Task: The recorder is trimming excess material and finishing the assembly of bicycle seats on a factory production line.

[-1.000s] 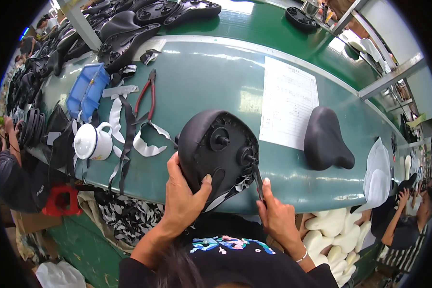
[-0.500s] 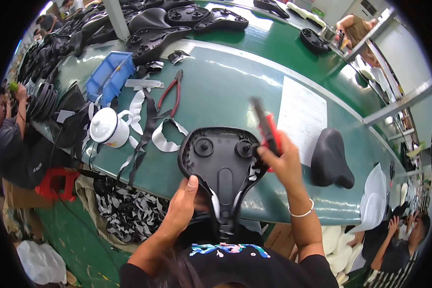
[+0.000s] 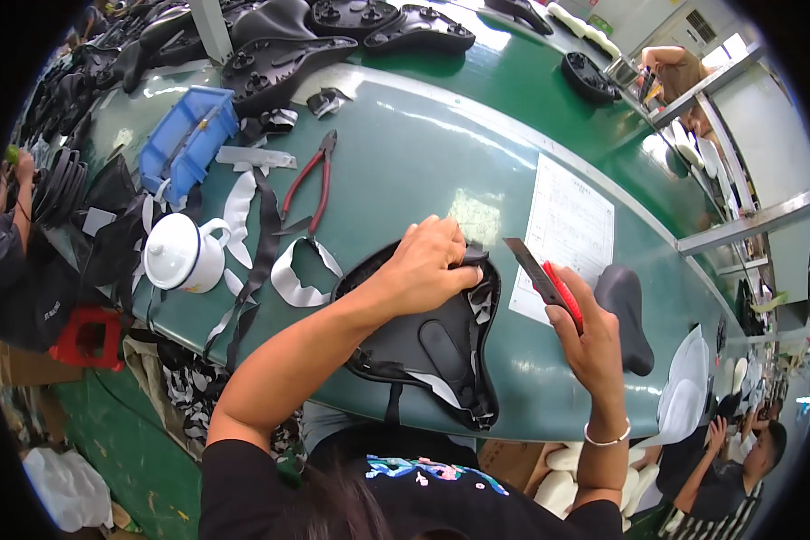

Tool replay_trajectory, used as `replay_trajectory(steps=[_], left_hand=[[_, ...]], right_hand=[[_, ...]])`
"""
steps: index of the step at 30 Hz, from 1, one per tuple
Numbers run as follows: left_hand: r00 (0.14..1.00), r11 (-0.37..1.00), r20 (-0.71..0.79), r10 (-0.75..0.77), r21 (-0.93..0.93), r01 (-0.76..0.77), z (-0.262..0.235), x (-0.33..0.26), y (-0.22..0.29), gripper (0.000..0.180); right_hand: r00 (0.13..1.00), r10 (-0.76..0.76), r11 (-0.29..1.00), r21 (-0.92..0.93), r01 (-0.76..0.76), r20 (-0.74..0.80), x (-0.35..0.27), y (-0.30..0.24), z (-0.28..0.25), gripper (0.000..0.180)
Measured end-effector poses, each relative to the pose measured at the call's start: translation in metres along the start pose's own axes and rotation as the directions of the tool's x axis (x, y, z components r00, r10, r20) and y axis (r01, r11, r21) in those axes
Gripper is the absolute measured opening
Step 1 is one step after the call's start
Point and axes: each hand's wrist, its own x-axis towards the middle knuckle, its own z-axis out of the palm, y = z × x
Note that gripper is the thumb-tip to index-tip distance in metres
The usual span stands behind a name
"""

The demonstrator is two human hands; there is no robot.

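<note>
A black bicycle saddle lies underside up on the green workbench in front of me, its cover edges loose around the rim. My left hand presses on its far end, fingers pinching the black cover there. My right hand is raised just right of the saddle and grips a red utility knife, blade pointing up and left toward the left hand.
A paper sheet and another black saddle lie to the right. Red-handled pliers, a white enamel mug, a blue bin and cut strips lie to the left. More saddles line the back. Other people work at the right and left edges.
The saddle has been turned and laid flat on the bench. My left hand moved from its near edge to its far end. My right hand picked up the knife and now holds it beside the saddle.
</note>
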Motion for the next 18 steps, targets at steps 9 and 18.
replay_trajectory(steps=[9, 18], left_hand=[[0.928, 0.746, -0.144, -0.344, -0.642, 0.177, -0.011, 0.007, 0.001, 0.019], [0.787, 0.131, -0.451, -0.422, -0.889, -0.440, -0.042, 0.008, 0.019, 0.012]], right_hand=[[0.934, 0.019, 0.737, -0.636, 0.229, 0.358, -0.004, -0.042, -0.004, 0.052], [0.933, 0.308, 0.832, -0.529, -0.169, 0.186, -0.077, -0.072, 0.034, 0.053]])
